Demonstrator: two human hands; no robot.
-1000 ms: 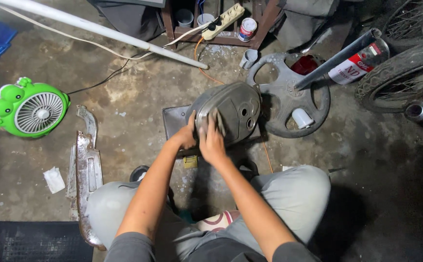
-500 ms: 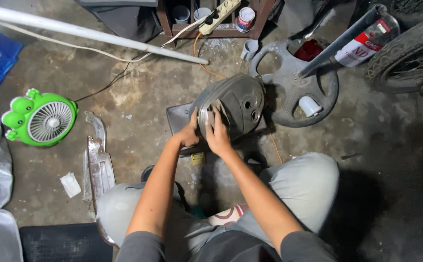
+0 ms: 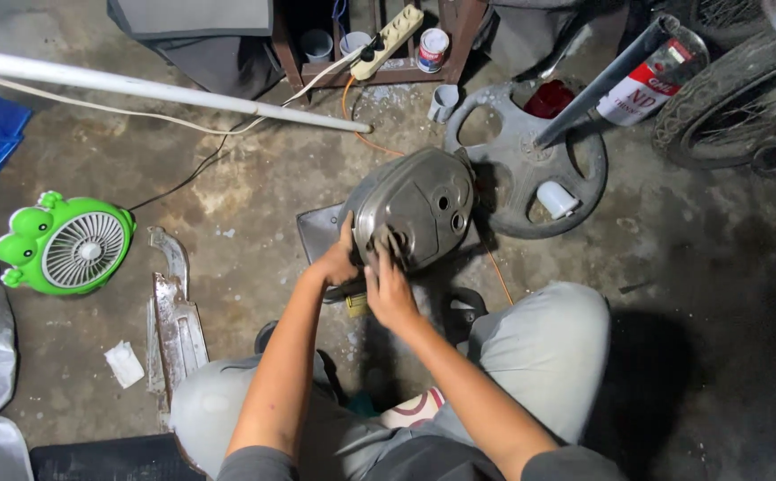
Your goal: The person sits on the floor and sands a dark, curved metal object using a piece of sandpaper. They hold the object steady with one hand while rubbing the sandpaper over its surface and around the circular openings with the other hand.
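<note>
A rounded grey metal cover (image 3: 419, 205) with small holes lies tilted on a flat dark plate (image 3: 316, 232) on the concrete floor in front of me. My left hand (image 3: 339, 260) grips its near left edge. My right hand (image 3: 390, 287) presses its fingers flat on the cover's near face, possibly over a small rubbing pad that I cannot make out. My knees in grey trousers flank the work.
A grey spoked wheel (image 3: 526, 160) lies just right of the cover, with a white cup in it. A green frog-shaped fan (image 3: 67, 245) stands at left, a rusty metal strip (image 3: 174, 325) near my left knee. A white pipe (image 3: 156, 89), power strip (image 3: 390, 40) and motorcycle tyre (image 3: 735, 98) lie beyond.
My right hand has slid a little along the cover's near face while the left keeps its hold. The view has shifted slightly.
</note>
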